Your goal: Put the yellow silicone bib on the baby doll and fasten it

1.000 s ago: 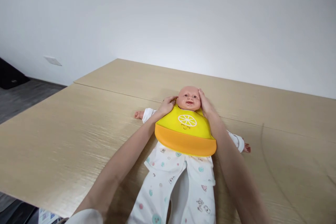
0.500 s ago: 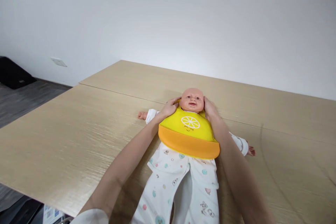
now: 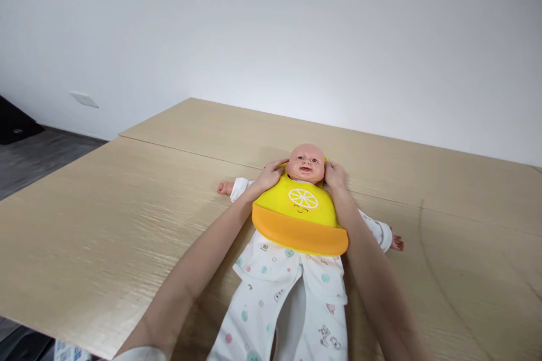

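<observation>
A baby doll lies on its back, arms spread, in a white printed outfit. Across its chest is a yellow bib with a white citrus slice print and an orange catch pocket at the bottom. My left hand is closed on the bib's neck strap, at the left side of the doll's head. On the other side, my right hand is closed on the strap beside the head. A bit of yellow strap shows by the right fingers. The fingertips and the strap ends behind the neck are hidden.
The doll rests on a light wooden table with a seam across it. A white wall with a socket plate stands behind. A black object sits on the grey floor at the left.
My right hand has shifted slightly, and its fingers now curl more at the strap, with yellow showing beside the head. The view has moved a little; the left hand keeps its place.
</observation>
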`<state>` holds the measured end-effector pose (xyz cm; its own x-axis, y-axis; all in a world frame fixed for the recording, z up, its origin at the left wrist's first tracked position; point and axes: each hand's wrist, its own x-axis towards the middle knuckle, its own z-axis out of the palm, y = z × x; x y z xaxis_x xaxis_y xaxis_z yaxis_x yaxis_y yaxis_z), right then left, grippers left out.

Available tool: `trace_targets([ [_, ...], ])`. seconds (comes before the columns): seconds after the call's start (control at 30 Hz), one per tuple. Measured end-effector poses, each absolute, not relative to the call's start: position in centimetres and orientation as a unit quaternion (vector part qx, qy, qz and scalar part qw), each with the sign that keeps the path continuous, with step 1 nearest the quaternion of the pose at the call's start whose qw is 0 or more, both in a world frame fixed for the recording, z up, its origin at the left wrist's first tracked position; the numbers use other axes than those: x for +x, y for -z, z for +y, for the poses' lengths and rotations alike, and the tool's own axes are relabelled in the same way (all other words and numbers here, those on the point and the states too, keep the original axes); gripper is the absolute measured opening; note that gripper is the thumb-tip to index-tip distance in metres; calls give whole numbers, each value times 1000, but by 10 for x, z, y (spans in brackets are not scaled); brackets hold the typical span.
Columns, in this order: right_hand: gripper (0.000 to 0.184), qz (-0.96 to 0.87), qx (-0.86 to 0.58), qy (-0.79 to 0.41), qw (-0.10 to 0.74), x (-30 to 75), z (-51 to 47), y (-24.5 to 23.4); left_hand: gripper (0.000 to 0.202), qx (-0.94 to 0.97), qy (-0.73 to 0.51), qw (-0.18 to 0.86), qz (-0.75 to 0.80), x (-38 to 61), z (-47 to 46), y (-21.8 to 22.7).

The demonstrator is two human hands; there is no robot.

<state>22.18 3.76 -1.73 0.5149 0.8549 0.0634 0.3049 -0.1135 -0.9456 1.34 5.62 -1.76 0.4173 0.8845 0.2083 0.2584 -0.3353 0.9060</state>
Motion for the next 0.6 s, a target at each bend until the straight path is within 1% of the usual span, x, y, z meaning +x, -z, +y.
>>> trace_targets([
  [0.17, 26, -425, -717, -224, 505, 223, 36, 13, 49, 727, -363, 428, 394, 13, 54, 14],
  [0.37, 26, -463, -714, -176, 495, 221, 33, 8, 48, 711, -384, 455, 374, 12, 51, 15],
  [0.6, 20, -446, -723, -139, 509, 219, 33, 9, 46, 706, -382, 461, 377, 11, 54, 18],
])
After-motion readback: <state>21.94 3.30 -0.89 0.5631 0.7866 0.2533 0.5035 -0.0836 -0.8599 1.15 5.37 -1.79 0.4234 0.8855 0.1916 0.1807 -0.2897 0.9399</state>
